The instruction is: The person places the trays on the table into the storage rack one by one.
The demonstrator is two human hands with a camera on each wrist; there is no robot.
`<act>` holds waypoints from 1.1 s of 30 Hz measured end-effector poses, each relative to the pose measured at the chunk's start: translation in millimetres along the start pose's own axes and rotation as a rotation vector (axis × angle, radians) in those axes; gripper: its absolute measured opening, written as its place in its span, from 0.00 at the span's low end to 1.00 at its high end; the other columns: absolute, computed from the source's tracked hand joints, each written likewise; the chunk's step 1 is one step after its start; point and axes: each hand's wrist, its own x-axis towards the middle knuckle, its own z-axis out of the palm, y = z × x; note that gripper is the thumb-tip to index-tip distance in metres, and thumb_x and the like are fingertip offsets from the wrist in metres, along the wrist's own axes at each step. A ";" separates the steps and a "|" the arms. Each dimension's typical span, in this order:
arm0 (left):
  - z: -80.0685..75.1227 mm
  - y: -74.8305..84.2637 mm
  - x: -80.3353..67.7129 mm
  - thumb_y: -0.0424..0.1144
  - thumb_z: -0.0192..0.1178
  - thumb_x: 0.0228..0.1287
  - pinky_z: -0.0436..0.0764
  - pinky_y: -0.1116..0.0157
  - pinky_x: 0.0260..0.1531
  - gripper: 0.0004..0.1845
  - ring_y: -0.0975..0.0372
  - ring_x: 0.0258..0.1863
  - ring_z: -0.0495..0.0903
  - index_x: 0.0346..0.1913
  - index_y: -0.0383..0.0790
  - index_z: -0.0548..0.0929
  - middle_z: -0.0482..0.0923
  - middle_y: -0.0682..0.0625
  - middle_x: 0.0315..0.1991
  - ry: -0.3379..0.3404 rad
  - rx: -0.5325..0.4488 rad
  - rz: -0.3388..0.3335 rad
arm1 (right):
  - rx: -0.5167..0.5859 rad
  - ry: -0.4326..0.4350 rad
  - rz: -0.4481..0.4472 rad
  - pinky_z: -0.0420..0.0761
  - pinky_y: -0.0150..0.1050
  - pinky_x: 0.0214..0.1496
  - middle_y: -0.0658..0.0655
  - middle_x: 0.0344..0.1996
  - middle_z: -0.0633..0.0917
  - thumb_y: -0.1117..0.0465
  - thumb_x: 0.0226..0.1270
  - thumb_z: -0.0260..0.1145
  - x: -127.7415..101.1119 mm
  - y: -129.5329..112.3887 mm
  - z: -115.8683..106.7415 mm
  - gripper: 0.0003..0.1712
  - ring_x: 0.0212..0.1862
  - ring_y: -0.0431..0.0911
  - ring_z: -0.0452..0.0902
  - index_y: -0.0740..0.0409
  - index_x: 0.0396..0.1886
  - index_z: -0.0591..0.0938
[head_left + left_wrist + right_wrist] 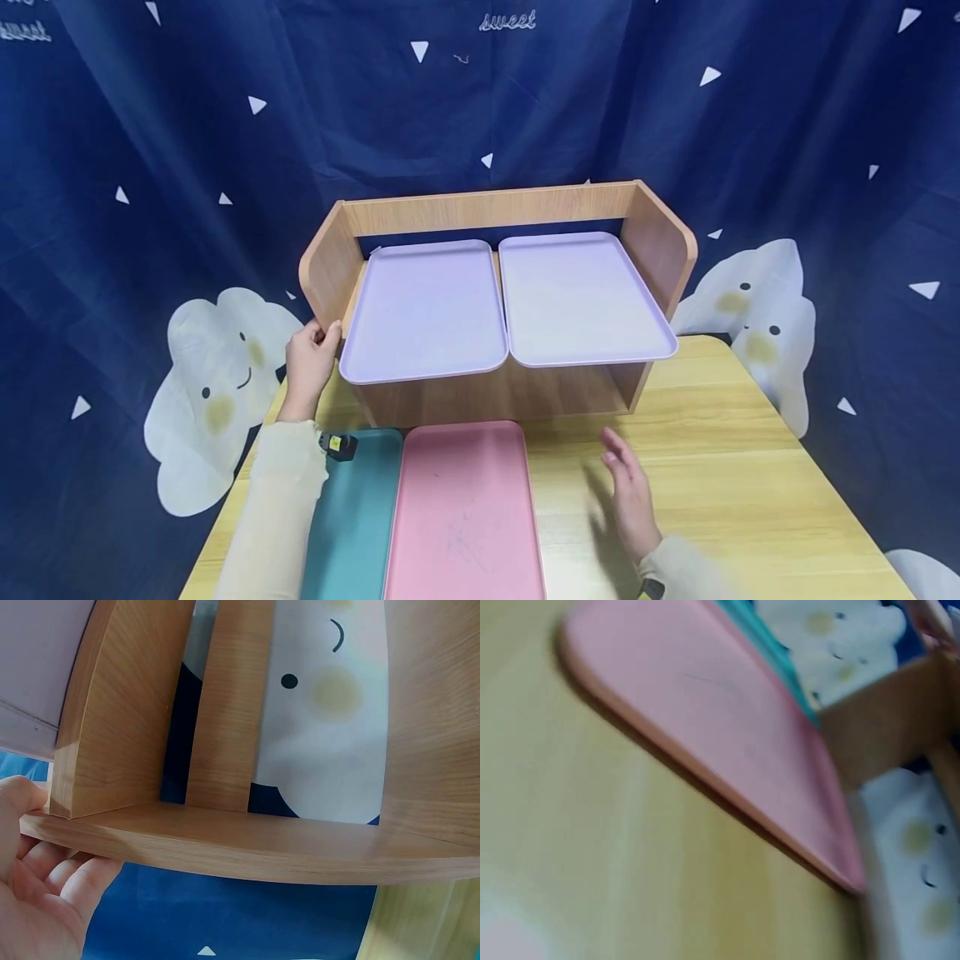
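Note:
My left hand [310, 367] grips the front edge of the left side panel of a small wooden shelf [495, 212]. In the left wrist view, its thumb lies over the side panel [225, 851] and the other fingers are curled beneath it. Two lavender trays, a left tray [427, 308] and a right tray [585, 300], lie side by side on the upper board, their front ends jutting forward. To the right of the pink tray [465, 508], my right hand [632, 504] hovers over the table with its fingers extended, holding nothing.
A teal tray [360, 508] lies on the wooden table [742, 467], left of the pink one and partly under my left forearm. Behind the shelf hangs a dark blue curtain [420, 117] with white triangles and cloud faces.

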 end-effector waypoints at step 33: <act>1.0 -3.0 0.2 0.46 0.53 0.66 0.71 0.74 0.20 0.18 0.68 0.22 0.75 0.43 0.33 0.82 0.83 0.37 0.35 -0.001 -0.010 -0.001 | -0.176 -0.383 0.087 0.56 0.32 0.65 0.75 0.67 0.57 0.56 0.66 0.60 -69.8 60.1 59.9 0.39 0.68 0.66 0.52 0.78 0.66 0.58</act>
